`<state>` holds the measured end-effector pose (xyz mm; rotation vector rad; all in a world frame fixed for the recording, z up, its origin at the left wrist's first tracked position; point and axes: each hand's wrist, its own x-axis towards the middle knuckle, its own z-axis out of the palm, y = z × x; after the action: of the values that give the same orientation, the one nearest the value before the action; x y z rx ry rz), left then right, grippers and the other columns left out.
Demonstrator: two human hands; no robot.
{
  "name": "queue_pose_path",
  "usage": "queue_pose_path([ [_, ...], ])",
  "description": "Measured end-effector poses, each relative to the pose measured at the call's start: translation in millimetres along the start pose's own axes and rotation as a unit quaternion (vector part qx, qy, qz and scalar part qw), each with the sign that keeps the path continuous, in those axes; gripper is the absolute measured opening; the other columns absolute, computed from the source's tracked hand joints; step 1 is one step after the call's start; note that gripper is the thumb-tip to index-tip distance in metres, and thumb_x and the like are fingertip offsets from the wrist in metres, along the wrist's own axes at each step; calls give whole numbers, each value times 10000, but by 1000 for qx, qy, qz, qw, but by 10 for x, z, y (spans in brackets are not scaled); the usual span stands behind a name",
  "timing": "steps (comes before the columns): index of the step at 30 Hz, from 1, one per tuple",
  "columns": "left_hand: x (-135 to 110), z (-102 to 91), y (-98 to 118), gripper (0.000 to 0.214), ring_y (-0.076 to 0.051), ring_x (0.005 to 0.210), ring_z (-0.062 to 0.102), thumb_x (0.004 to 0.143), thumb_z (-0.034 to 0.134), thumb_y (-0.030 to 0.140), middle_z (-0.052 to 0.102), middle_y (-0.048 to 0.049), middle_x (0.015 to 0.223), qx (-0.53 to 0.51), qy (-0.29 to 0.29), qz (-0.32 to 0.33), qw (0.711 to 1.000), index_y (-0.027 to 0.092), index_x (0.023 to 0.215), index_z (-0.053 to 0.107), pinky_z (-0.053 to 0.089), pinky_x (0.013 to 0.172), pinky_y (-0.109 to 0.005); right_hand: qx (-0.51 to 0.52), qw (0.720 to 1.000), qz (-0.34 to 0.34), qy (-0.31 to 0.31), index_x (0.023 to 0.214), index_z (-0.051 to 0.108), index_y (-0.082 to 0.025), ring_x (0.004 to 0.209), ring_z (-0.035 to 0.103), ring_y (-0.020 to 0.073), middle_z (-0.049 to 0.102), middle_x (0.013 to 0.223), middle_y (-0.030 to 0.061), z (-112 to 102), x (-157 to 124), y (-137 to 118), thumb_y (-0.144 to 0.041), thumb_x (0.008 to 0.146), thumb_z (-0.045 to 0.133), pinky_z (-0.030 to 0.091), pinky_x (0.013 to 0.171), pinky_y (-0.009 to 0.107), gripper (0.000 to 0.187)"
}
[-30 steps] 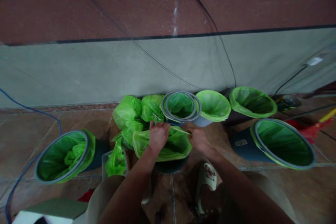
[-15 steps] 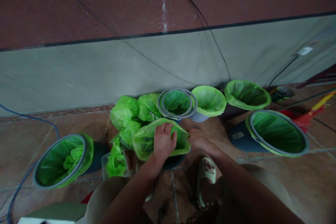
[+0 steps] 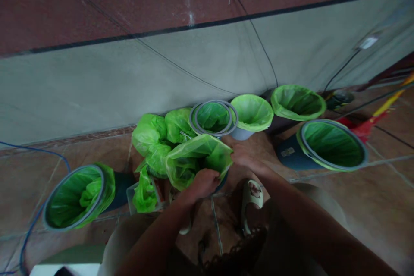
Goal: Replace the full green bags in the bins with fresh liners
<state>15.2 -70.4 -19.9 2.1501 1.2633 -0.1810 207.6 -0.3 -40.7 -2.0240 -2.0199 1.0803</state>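
Wall and floor: a wall (image 3: pixel 80 88), painted dark red above and pale grey below, was met by a reddish tiled floor (image 3: pixel 375 215).
Green liner (image 3: pixel 194 148): it was spread open between the two hands, above a dark blue bin (image 3: pixel 222 183); more of its opening was exposed than half a second earlier.
Left hand (image 3: pixel 204 182): it had been moved from across the opening to the near edge; whether the grip was closed there could not be told.
Right hand (image 3: pixel 242 155): it was kept at the right edge, which was pinched in its grip, the fingertips blurred.
Row by the wall: bulging green bags (image 3: pixel 149 133), grey rings (image 3: pixel 237 116) and two lined bins (image 3: pixel 242 133) were left unmoved.
Flanks: a left-hand bin (image 3: pixel 124 185), a clear tub (image 3: pixel 131 200) and a right-hand bin (image 3: pixel 296 157) were likewise undisturbed.
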Motion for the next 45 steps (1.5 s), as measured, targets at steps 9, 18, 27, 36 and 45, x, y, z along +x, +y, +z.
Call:
queue_pose_path([
  [9, 28, -310, -231, 198, -133, 692, 577, 845, 523, 238, 654, -16, 709, -70, 25, -20, 997, 157, 766, 686, 394, 654, -219, 81, 965, -247, 35, 1228, 630, -194, 641, 585, 106, 685, 1093, 63, -157, -328, -369, -219, 851, 537, 451, 655, 243, 389],
  [18, -17, -364, -295, 260, -105, 590, 508, 864, 514, 283, 572, 22, 593, -88, 3, -10, 996, 152, 730, 694, 337, 567, -213, 13, 968, -228, -101, 832, 709, -173, 631, 536, 109, 641, 678, -3, 3, -274, -304, -132, 810, 512, 351, 604, 213, 202],
  [27, -160, -478, -412, 254, -107, 596, 527, 848, 530, 253, 610, 11, 612, -38, -22, -5, 999, 147, 741, 735, 352, 591, -214, 0, 977, -201, -71, 735, 676, -172, 624, 506, 105, 605, 654, -13, -44, -208, -204, -104, 758, 518, 341, 604, 211, 174],
  [36, -208, -416, -534, 247, -225, 866, 669, 813, 517, 147, 732, -112, 910, 96, -24, -98, 990, 141, 874, 756, 475, 747, -288, -63, 982, -173, -38, 786, 713, -162, 704, 583, 140, 687, 755, 34, 27, -113, -97, -83, 752, 522, 375, 657, 225, 209],
  [45, -190, -341, -491, 281, -273, 919, 687, 848, 468, 163, 734, -144, 954, 82, 3, -90, 993, 149, 902, 743, 514, 809, -365, -82, 990, -114, 16, 1124, 683, -138, 981, 647, 233, 700, 1111, 133, -120, -205, -195, -94, 774, 541, 461, 858, 292, 380],
])
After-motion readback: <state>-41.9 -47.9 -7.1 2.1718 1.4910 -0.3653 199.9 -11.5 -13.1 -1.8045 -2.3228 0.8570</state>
